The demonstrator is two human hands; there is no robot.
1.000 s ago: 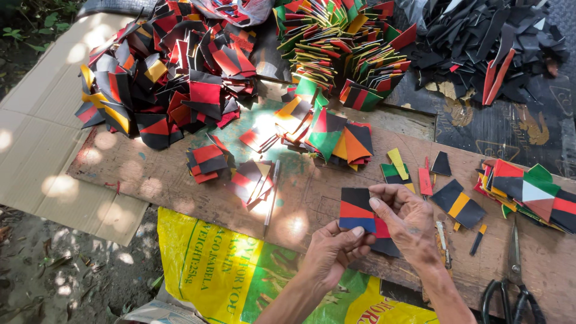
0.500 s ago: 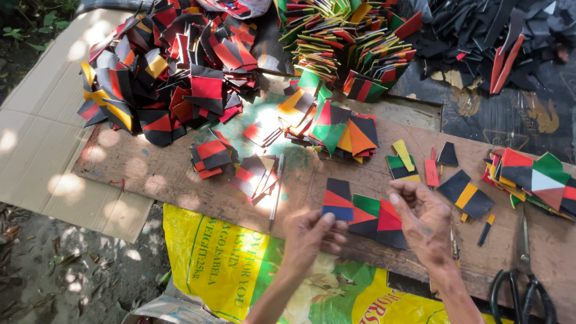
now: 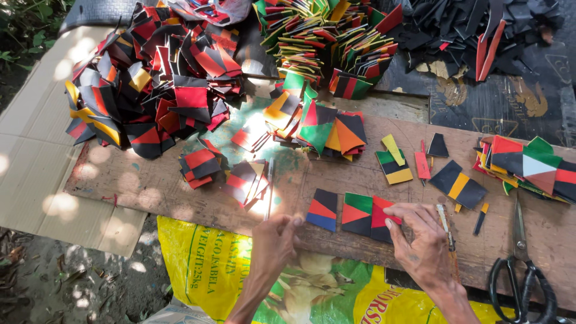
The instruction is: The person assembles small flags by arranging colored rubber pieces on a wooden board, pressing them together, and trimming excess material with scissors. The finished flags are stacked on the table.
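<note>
My right hand (image 3: 420, 237) sits low in the frame, right of centre, its spread fingertips pressing down on a red-and-black square patch (image 3: 384, 217), which lies flat on the wooden board (image 3: 156, 180) touching a green, orange and black patch (image 3: 357, 213) on its left. My left hand (image 3: 276, 240), lower centre, has its fingers bunched together with the tips at the board just left of a black, red and blue patch (image 3: 322, 210); I cannot tell whether it pinches anything. To lay this row well, I judge I should keep each square flat and slide it edge to edge without lifting its neighbour. A thin knife (image 3: 447, 231) lies just right of my right hand, and scissors (image 3: 521, 273) rest at the lower right, so I have little free room there. The board's near edge runs just under my hands, above a yellow sack (image 3: 198, 264). Loose stacks sit mid-frame, and big heaps of coloured pieces (image 3: 156, 78) crowd the upper left.
</note>
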